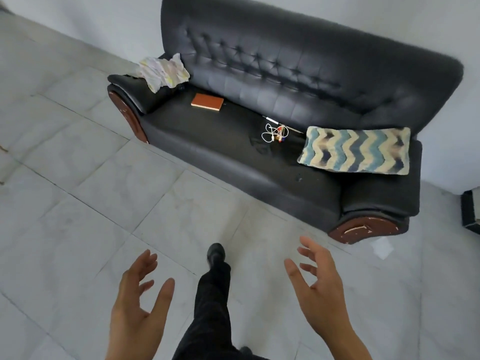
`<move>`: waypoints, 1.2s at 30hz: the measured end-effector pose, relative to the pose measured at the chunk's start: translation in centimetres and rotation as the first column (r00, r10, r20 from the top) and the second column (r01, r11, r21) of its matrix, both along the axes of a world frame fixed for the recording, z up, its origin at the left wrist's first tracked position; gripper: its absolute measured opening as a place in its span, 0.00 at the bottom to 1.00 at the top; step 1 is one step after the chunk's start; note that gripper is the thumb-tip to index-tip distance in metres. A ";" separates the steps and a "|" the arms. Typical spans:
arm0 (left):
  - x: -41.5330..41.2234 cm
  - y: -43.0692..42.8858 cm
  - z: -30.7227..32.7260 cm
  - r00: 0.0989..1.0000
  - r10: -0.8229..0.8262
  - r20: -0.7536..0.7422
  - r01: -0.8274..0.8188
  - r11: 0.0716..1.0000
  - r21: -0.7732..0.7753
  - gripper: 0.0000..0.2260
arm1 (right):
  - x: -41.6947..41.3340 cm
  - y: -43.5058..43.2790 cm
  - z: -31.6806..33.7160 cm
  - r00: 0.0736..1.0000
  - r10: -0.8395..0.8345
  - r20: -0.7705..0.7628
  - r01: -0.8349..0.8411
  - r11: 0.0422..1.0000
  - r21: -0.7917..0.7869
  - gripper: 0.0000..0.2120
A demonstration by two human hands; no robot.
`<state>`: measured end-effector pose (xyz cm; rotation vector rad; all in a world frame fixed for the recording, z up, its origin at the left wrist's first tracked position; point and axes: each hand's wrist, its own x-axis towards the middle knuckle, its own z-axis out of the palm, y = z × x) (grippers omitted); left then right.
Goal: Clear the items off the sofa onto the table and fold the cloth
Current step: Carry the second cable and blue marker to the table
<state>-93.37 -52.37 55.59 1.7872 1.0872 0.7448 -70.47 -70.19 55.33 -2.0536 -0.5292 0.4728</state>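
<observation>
Left hand (pixel 137 294): fingers (pixel 149 258) spread loose and a bit bent, thumb out, nothing in them; right hand (pixel 319 284) is the same deal, fingers (pixel 309 246) fanned apart and slightly curved, holding nothing; both palms face inward toward each other, hanging over the pale grey tiled floor (pixel 78 178), well apart from the sofa.

Between the hands you can see the person's black trouser leg (pixel 210 302) with a black shoe (pixel 215 252) stepping forward.

Further out is the black button-tufted leather sofa (pixel 259 162) with reddish-brown wooden arm fronts, backed against a white wall (pixel 104 19); the crumpled pale cloth (pixel 165 71) with faint yellow and pink marks is draped over the armrest at the left end; just beside it on the seat lies a flat orange-brown notebook (pixel 207 101); toward the middle there's a tangled white cable (pixel 270 133) touching a small bunch of coloured pens (pixel 282 132), hard to make out more than that; at the right end a blue-and-cream zigzag cushion (pixel 355 150) lies flat on the seat.

A small white scrap of paper (pixel 381 249) sits on the floor near the right arm front.
</observation>
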 end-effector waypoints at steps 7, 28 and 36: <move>17.3 15.2 1.3 0.990 -0.139 -0.014 0.139 0.990 -0.030 0.26 | 13.6 13.0 1.0 0.995 -0.076 0.065 0.077 0.997 -0.011 0.24; 62.0 38.1 -1.1 0.831 -0.509 -0.225 0.515 0.856 -0.036 0.27 | 51.0 32.7 -5.1 0.947 -0.309 -0.085 0.311 0.950 0.009 0.23; 72.8 44.1 -10.4 0.798 -0.551 -0.243 0.540 0.833 -0.115 0.27 | 60.2 38.8 -14.3 0.948 -0.274 -0.165 0.258 0.960 -0.109 0.21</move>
